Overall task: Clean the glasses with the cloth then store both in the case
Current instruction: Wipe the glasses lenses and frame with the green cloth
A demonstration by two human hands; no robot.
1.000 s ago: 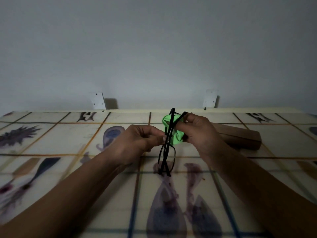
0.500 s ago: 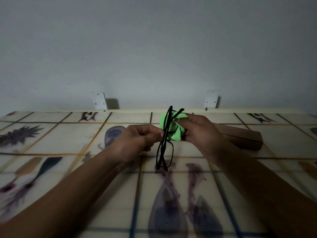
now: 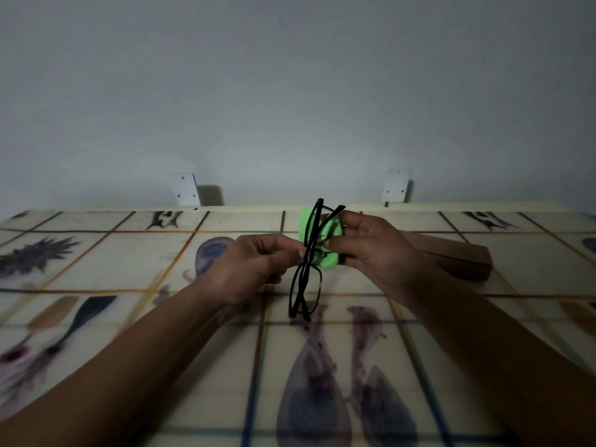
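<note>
Glasses [image 3: 305,279]: black full-rim frame, thin, temples folded across one another; held on edge, one lens above the other, above the table [image 3: 96,269]. The upper lens is wrapped in cloth; the lower lens hangs free and bare, seen nearly edge-on.

Cloth [image 3: 325,240]: bright green, soft, bunched into folds around the upper lens; it shows on both sides of the frame there and reaches down to about the bridge.

Left hand [image 3: 258,262]: closed in a pinch, fingertips pressed to the middle of the frame near the bridge, from the left. The glasses are steadied by this pinch; the remaining fingers are curled in.

Right hand [image 3: 374,250]: closed on the cloth, thumb and fingers pressing the green fabric against the upper lens from the right. One temple tip projects above the fingers.

Case [image 3: 461,259]: brown, long, lying flat on the table behind and to the right of the right hand, partly hidden by it; whether its lid is open cannot be told.

Table: pale surface, gridded with coloured lines, printed with dark fruit and plant figures.
</note>
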